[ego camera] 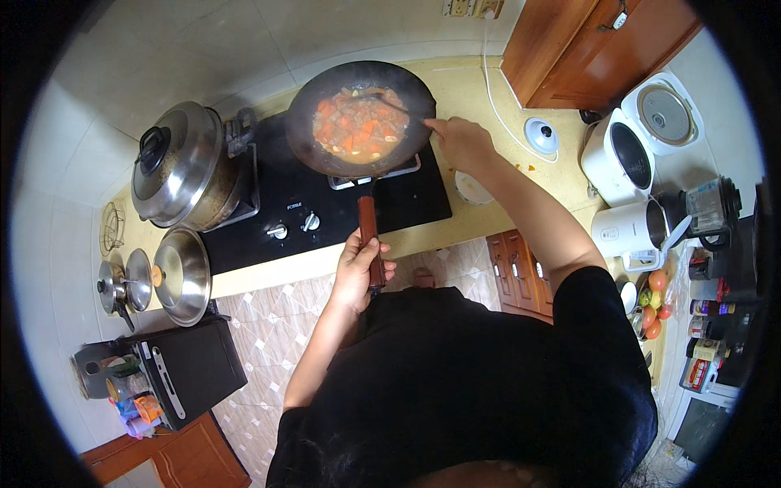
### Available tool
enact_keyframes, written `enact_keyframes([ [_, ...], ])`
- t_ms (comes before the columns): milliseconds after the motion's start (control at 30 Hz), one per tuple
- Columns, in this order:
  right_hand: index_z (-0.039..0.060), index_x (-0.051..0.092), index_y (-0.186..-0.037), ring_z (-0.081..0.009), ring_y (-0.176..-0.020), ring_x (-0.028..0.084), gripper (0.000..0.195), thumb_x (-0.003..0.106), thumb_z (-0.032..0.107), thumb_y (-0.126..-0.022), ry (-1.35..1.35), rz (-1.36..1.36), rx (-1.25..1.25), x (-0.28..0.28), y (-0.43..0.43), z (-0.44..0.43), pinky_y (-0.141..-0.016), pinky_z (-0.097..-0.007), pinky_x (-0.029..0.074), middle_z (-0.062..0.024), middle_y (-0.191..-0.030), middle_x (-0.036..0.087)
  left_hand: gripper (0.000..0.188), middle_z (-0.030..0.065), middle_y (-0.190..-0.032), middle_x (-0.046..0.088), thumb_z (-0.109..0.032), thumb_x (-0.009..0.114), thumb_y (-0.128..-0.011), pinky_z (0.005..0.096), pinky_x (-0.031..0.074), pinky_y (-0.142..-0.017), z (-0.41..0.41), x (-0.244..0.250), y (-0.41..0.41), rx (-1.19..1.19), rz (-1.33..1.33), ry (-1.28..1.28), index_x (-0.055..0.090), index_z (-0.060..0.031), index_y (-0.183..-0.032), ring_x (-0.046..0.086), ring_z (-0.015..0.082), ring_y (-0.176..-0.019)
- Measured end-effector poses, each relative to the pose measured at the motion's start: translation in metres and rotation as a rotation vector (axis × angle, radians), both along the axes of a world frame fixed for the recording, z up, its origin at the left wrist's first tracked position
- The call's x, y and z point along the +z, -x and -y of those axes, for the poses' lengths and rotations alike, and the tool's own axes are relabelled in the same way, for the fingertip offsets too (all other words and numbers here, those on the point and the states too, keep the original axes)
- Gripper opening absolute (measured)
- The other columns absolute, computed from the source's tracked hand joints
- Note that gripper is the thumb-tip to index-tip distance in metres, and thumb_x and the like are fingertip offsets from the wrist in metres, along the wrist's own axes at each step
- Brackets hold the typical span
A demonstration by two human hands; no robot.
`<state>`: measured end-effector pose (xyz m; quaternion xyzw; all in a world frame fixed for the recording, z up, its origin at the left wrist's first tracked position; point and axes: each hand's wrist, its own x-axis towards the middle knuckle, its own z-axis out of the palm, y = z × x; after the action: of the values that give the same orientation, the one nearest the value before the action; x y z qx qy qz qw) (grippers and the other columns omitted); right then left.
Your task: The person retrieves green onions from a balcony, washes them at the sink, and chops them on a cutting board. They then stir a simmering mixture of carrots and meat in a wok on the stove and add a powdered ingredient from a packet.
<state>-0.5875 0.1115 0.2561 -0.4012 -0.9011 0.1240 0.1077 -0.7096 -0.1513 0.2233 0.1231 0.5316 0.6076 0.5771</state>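
Note:
A dark wok point(305, 149) sits over the right burner of a black glass gas hob point(403, 210). Inside it, chopped orange-red pieces, perhaps tomato or carrot, lie in a soupy liquid point(360, 128), with a haze of steam above. My left hand point(357, 268) is wrapped around the wok's reddish-brown wooden handle point(368, 222). At the wok's right rim, my right hand point(467, 143) grips the handle of a spatula or ladle point(393, 106), whose dark shaft reaches into the food. Its head is partly hidden by the food.
A large lidded steel pot point(183, 165) occupies the left burner. A domed steel lid point(183, 274) leans near the counter's left end. Below my right forearm is a small white bowl point(473, 188). A white cable point(491, 73) runs down behind a small lid point(541, 135). A rice cooker point(616, 152) stands right.

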Motion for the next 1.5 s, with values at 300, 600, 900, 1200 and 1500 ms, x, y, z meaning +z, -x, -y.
enact_keyframes([
  [300, 0.0167, 0.064, -0.113, -0.0258, -0.075, 0.065, 0.029, 0.052, 0.013, -0.086, -0.101, 0.179, -0.038, 0.098, -0.045, -0.022, -0.071, -0.0386, 0.051, -0.0132, -0.083, 0.067, 0.035, 0.0037, -0.091, 0.057, -0.022, 0.048, -0.096, 0.0247, 0.052, -0.053, 0.0, -0.001, 0.001, -0.011, -0.007, 0.021, 0.039, -0.0116, -0.128, 0.06, 0.0132, -0.063],
  [600, 0.0078, 0.066, -0.1, -0.0112, -0.041, 0.051, 0.024, 0.046, 0.008, -0.086, 0.408, 0.424, -0.135, 0.099, 0.001, -0.11, -0.037, -0.0288, 0.041, -0.0083, -0.065, 0.065, 0.036, 0.0052, -0.09, 0.056, -0.021, 0.047, -0.096, 0.0258, 0.05, -0.054, 0.0, 0.002, 0.0, -0.038, 0.001, 0.025, 0.036, -0.0135, -0.13, 0.057, 0.0135, -0.06],
  [900, 0.0107, 0.064, -0.11, -0.0149, -0.052, 0.057, 0.025, 0.05, 0.013, -0.089, 0.545, 0.074, 0.048, 0.038, 0.045, -0.094, -0.049, -0.03, 0.047, -0.0072, -0.069, 0.066, 0.033, 0.0055, -0.087, 0.057, -0.02, 0.045, -0.097, 0.0258, 0.049, -0.05, -0.001, 0.002, 0.001, -0.044, -0.001, 0.024, 0.037, -0.0134, -0.128, 0.056, 0.0136, -0.055],
  [1200, 0.0236, 0.064, -0.115, -0.0289, -0.095, 0.061, 0.028, 0.054, 0.02, -0.088, -0.098, 0.307, 0.208, 0.093, -0.007, -0.006, -0.08, -0.0397, 0.049, -0.0102, -0.098, 0.066, 0.037, 0.0057, -0.091, 0.053, -0.018, 0.043, -0.097, 0.0267, 0.049, -0.054, -0.001, 0.002, 0.003, -0.085, 0.014, 0.015, 0.033, -0.0156, -0.133, 0.056, 0.0138, -0.06],
  [1500, 0.0179, 0.069, -0.106, -0.0256, -0.089, 0.062, 0.026, 0.063, 0.016, -0.081, -0.321, 0.406, 0.196, 0.161, -0.052, 0.024, -0.075, -0.0366, 0.05, -0.0089, -0.089, 0.064, 0.04, 0.007, -0.093, 0.053, -0.018, 0.042, -0.097, 0.0264, 0.049, -0.055, 0.0, 0.0, 0.005, -0.093, 0.002, 0.03, 0.03, -0.0148, -0.135, 0.056, 0.0141, -0.061],
])
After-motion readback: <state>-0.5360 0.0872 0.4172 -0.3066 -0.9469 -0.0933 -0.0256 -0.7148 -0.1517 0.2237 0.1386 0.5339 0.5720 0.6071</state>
